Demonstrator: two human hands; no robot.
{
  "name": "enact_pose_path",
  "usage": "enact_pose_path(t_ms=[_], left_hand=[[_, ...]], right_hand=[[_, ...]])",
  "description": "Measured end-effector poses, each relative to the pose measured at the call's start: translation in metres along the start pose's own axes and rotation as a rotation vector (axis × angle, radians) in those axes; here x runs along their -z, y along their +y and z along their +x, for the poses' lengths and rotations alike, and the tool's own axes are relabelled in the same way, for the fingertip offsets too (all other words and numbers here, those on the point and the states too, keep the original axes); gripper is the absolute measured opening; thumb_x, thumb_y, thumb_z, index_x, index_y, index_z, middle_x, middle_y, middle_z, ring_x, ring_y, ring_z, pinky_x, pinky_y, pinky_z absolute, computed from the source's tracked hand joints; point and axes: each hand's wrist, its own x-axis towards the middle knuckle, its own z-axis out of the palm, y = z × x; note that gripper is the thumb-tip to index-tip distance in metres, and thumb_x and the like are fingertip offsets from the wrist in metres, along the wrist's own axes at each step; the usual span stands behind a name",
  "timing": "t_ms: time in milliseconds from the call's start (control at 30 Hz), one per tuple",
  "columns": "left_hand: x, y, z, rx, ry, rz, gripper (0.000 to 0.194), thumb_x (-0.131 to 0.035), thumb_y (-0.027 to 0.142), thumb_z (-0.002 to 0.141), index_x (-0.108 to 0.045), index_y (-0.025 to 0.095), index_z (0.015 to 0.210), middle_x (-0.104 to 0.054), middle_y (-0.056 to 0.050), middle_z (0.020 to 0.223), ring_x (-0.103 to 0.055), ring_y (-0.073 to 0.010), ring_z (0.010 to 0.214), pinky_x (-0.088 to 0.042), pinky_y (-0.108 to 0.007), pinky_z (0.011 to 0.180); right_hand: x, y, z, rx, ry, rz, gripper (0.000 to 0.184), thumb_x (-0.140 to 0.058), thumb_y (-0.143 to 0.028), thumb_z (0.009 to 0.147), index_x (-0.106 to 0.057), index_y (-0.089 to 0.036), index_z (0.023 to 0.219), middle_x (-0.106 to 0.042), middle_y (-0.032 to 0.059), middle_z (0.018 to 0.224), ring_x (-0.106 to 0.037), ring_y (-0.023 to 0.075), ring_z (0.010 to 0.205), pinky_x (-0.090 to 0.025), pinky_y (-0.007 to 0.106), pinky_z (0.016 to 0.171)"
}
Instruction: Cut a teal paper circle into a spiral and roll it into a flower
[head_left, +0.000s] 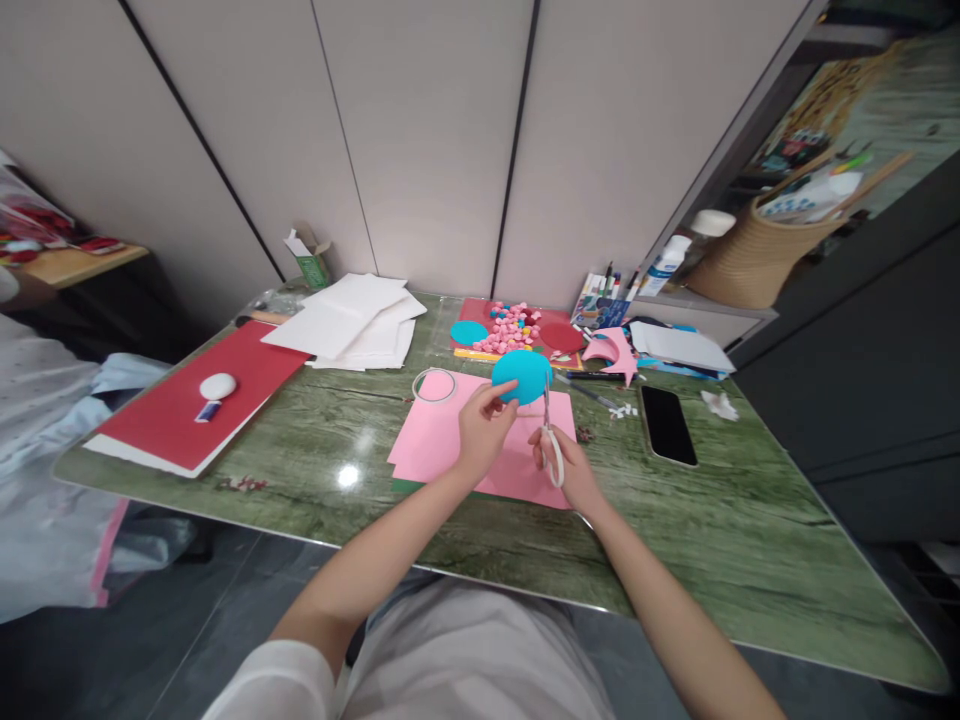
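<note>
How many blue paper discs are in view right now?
2: one blue disc in the left grip, at the scissors; a second blue disc left of the small pink pieces. Others could be hidden.

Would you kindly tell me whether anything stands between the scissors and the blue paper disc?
Nothing visible does: the scissors in the right hand have their blades at the right edge of the blue paper disc, and the left hand holds its lower edge, left of the blades.
</note>
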Motion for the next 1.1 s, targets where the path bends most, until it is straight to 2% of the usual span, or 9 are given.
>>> enact_pose_path(t_ms=[600, 1100], left_hand=[[-0.0007, -0.0012, 0.0003, -0.006, 0.025, -0.017, 0.027, -0.057, 0.026, 0.072, -0.061, 0.019, 0.098, -0.056, -0.004, 0.083, -0.05, -0.0112, 0.072, -0.043, -0.024, 0.065], [0.0017, -0.0011, 0.001, -0.018, 0.014, -0.007, 0.028, -0.056, 0.026, 0.073, -0.062, 0.019, 0.099, -0.057, -0.005, 0.083, -0.051, -0.0128, 0.074, -0.043, -0.026, 0.066]], right_hand=[[-0.0002, -0.0023, -0.0009, -0.02, -0.009, 0.005, 0.031, -0.04, -0.047, 0.082, -0.05, -0.018, 0.08, -0.046, -0.0027, 0.055, -0.042, 0.01, 0.05, -0.033, 0.021, 0.047], [0.0002, -0.0035, -0.0004, 0.003, -0.006, -0.022, 0.031, -0.038, -0.046, 0.083, -0.051, -0.018, 0.08, -0.047, -0.0019, 0.056, -0.043, 0.0114, 0.053, -0.035, 0.023, 0.051]])
